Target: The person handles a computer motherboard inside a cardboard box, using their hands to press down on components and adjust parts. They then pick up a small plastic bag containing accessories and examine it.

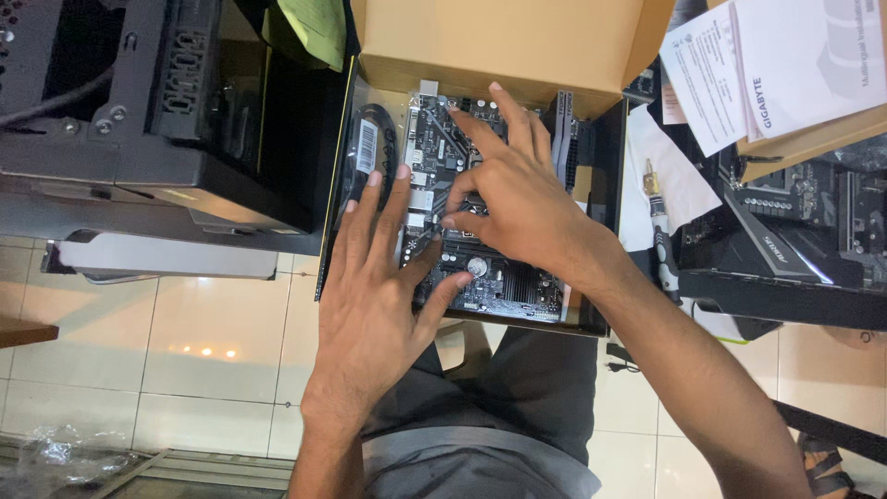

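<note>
A dark motherboard (504, 282) lies flat inside an open cardboard box (480, 42) on my lap. My right hand (513, 189) rests on the middle of the board, fingers bent and spread over its centre. My left hand (374, 286) lies flat along the board's left edge, fingers apart, thumb touching the lower left part near a round silver coin cell (477, 267). A black bundled cable with a barcode label (367, 148) sits just left of the board, beside my left fingertips.
A black computer case (166, 102) stands at the left. White paper manuals (785, 65) and a second dark board box (795, 231) lie at the right. A screwdriver (661, 236) lies beside my right forearm. White tiled floor shows below.
</note>
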